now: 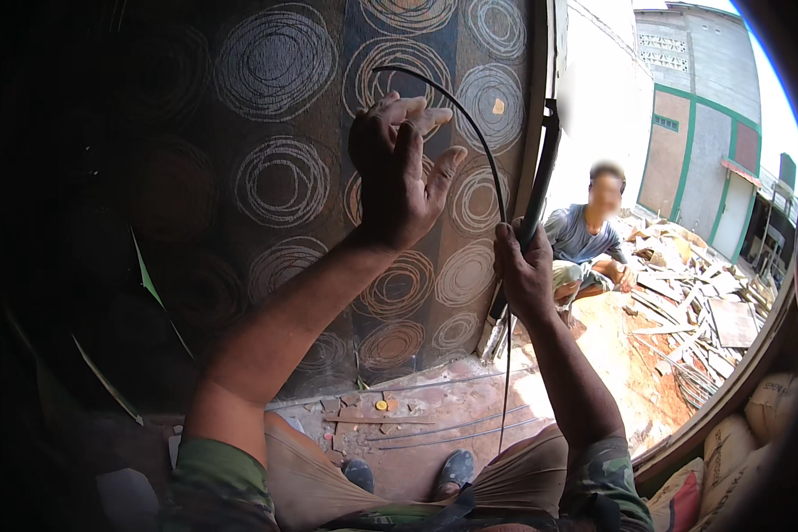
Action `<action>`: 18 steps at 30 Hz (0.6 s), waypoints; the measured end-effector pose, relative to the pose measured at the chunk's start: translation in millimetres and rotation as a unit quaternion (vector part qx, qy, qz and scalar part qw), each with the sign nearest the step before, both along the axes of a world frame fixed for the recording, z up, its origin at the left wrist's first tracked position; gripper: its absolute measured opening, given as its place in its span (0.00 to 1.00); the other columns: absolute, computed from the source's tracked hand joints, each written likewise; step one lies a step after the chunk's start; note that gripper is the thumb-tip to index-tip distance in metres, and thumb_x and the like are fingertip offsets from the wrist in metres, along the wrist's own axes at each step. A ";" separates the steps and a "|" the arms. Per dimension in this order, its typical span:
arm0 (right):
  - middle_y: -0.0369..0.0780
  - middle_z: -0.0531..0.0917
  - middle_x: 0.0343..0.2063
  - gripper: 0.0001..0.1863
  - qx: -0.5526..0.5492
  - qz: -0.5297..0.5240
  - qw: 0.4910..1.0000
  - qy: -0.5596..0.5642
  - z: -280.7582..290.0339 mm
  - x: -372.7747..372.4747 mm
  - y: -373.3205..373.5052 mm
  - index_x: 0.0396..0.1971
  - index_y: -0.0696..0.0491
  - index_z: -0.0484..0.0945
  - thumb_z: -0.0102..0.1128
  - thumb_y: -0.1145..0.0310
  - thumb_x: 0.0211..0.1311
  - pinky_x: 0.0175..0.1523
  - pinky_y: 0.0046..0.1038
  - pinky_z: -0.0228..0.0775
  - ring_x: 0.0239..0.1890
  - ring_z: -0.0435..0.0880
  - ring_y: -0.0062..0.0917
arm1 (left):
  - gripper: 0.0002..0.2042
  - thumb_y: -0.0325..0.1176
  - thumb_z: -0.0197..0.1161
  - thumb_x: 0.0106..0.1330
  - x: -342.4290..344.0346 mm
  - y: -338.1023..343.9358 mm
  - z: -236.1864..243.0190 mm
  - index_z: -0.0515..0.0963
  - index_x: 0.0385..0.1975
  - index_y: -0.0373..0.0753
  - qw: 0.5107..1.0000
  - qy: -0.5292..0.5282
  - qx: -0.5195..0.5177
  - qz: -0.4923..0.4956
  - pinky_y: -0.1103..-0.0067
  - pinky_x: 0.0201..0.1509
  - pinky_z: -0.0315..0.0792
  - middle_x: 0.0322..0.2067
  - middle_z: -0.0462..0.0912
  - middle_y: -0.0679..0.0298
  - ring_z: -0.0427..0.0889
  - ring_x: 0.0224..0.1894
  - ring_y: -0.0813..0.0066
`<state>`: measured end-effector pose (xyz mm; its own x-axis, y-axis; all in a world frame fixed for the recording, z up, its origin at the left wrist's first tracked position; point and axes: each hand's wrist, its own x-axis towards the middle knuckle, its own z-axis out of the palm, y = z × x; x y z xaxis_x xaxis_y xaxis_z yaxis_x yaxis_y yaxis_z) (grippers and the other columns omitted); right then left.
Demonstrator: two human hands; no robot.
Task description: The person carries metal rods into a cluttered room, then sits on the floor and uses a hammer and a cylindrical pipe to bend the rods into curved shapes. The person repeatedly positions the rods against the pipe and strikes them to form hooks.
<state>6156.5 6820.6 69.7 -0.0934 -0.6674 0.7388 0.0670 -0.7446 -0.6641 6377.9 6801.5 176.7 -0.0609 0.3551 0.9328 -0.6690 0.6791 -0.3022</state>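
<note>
My left hand (403, 173) is raised with its fingers spread, and I see nothing in its grasp. Just above its fingertips bends a thin black rod (481, 140), which curves over at the top and runs straight down between my knees. My right hand (525, 270) is closed around a thick dark bar (543, 173) with a notched tip, held almost upright. The thin rod passes close by the thumb of that hand; whether the fingers also grip it I cannot tell.
A wall covering (284, 182) with ring patterns fills the left. Beyond the doorway a person (590, 235) squats beside a pile of scrap wood (696, 310). Thin rods (457, 436) and broken pieces lie on the floor near my feet. Filled sacks (727, 457) stand at lower right.
</note>
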 end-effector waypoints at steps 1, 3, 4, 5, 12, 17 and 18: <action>0.27 0.73 0.24 0.11 -0.003 0.023 1.000 -0.016 6.3 11.5 -0.7 0.40 0.49 0.69 0.63 0.65 0.81 0.26 0.18 0.58 0.22 0.67 0.09 | 0.24 0.38 0.73 0.73 -3.1 2.2 -7.1 0.75 0.62 0.36 0.998 0.011 0.035 -0.055 0.62 0.69 0.69 0.55 0.80 0.58 0.77 0.62 0.59; 0.27 0.72 0.24 0.11 0.006 0.080 0.995 -0.052 17.5 32.8 5.2 0.39 0.48 0.68 0.63 0.66 0.81 0.24 0.17 0.57 0.22 0.67 0.08 | 0.22 0.40 0.68 0.78 -21.4 10.7 -29.5 0.75 0.62 0.33 0.894 0.054 0.320 -0.308 0.71 0.63 0.76 0.53 0.82 0.59 0.81 0.57 0.69; 0.27 0.73 0.25 0.09 0.005 0.076 0.997 -0.031 17.6 39.1 6.4 0.41 0.50 0.69 0.62 0.68 0.81 0.26 0.16 0.59 0.23 0.68 0.07 | 0.20 0.42 0.64 0.81 -31.0 4.1 -38.5 0.76 0.61 0.32 0.854 0.056 0.360 -0.371 0.74 0.59 0.78 0.50 0.84 0.60 0.83 0.53 0.73; 0.27 0.74 0.28 0.07 -0.007 0.087 0.996 -0.026 17.3 43.8 5.2 0.46 0.52 0.71 0.61 0.69 0.82 0.28 0.16 0.60 0.25 0.69 0.07 | 0.20 0.43 0.61 0.84 -37.5 -0.2 -43.8 0.77 0.59 0.30 0.807 0.058 0.399 -0.432 0.77 0.55 0.80 0.48 0.86 0.61 0.84 0.49 0.78; 0.32 0.82 0.38 0.13 -0.066 0.086 0.994 0.007 46.2 77.7 21.3 0.60 0.55 0.72 0.57 0.67 0.84 0.37 0.20 0.75 0.34 0.80 0.12 | 0.22 0.46 0.52 0.87 -18.5 28.8 -23.2 0.83 0.52 0.31 0.770 0.050 0.436 -0.464 0.82 0.43 0.82 0.35 0.88 0.65 0.87 0.37 0.81; 0.31 0.74 0.28 0.11 -0.029 -0.100 0.986 0.132 73.0 15.4 54.8 0.43 0.50 0.70 0.59 0.61 0.84 0.37 0.22 0.70 0.31 0.75 0.13 | 0.21 0.48 0.51 0.87 0.7 31.5 1.9 0.82 0.47 0.35 0.736 0.065 0.451 -0.500 0.87 0.29 0.72 0.24 0.72 0.76 0.73 0.24 0.89; 0.32 0.71 0.27 0.16 -0.128 -0.174 0.960 0.178 74.7 -4.9 44.8 0.41 0.53 0.71 0.57 0.55 0.84 0.37 0.27 0.66 0.30 0.69 0.17 | 0.21 0.48 0.52 0.87 0.4 33.1 4.1 0.82 0.45 0.36 0.716 0.069 0.462 -0.519 0.88 0.26 0.69 0.23 0.68 0.77 0.69 0.22 0.91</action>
<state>6151.7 6865.4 144.4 0.0120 -0.4332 0.9012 -0.4124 -0.8232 -0.3902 6378.3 6834.6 180.8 -0.0959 -0.6307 0.7701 0.3606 0.6991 0.6175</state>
